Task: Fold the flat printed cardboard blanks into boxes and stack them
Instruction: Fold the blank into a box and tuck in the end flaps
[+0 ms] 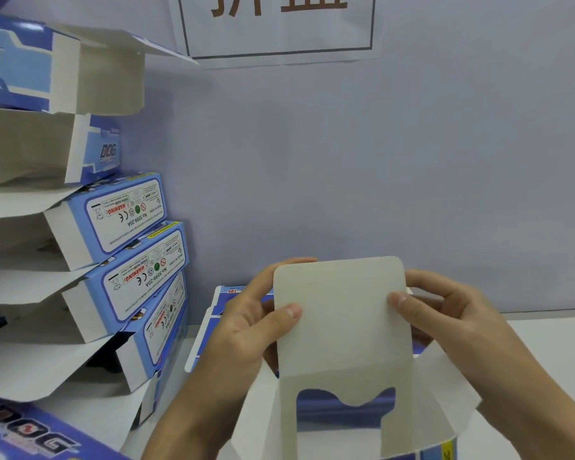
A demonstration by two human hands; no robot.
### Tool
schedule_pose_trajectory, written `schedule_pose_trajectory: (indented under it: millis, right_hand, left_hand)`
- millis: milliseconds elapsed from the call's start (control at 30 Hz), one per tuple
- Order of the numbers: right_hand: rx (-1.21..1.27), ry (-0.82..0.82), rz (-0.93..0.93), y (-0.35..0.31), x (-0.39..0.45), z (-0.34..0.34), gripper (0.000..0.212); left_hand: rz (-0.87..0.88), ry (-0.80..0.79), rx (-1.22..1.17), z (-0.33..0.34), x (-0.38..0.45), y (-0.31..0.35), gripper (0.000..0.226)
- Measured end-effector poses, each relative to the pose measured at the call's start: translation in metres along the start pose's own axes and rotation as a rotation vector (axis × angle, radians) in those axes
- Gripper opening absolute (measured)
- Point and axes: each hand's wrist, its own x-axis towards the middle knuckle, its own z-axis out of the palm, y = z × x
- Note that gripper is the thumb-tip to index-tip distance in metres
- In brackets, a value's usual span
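I hold a partly folded cardboard box upright in front of me, its plain grey inside facing me and its rounded top flap standing up. My left hand grips the flap's left edge, thumb on the inner face and fingers behind. My right hand pinches the right edge the same way. White side flaps spread out at the lower left and right. A cut-out window in the lower panel shows blue print behind. More flat blue printed blanks lie on the table behind the box.
A leaning stack of folded blue-and-white boxes with open flaps fills the left side against the pale wall. Another printed box lies at the lower left. A paper sign hangs on the wall. White table shows at right.
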Motion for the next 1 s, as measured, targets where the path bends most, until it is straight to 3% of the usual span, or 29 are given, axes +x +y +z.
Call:
schedule_pose_trajectory:
  millis: [333, 500, 733, 1000]
  right_hand:
    - [0.049, 0.165, 0.038, -0.010, 0.003, 0.013, 0.018]
    - [0.068, 0.172, 0.048, -0.011, 0.003, 0.014, 0.018]
    - [0.095, 0.110, 0.029, -0.014, 0.000, 0.012, 0.020]
    - [0.091, 0.109, -0.002, -0.013, 0.000, 0.013, 0.029]
  left_hand:
    - [0.048, -0.015, -0.064, 0.013, 0.002, 0.001, 0.051]
    - [0.080, 0.034, -0.044, 0.016, 0.001, 0.004, 0.026]
    - [0.083, 0.094, -0.003, 0.014, 0.003, 0.005, 0.046]
    - [0.136, 0.135, 0.069, 0.016, 0.000, 0.007, 0.034]
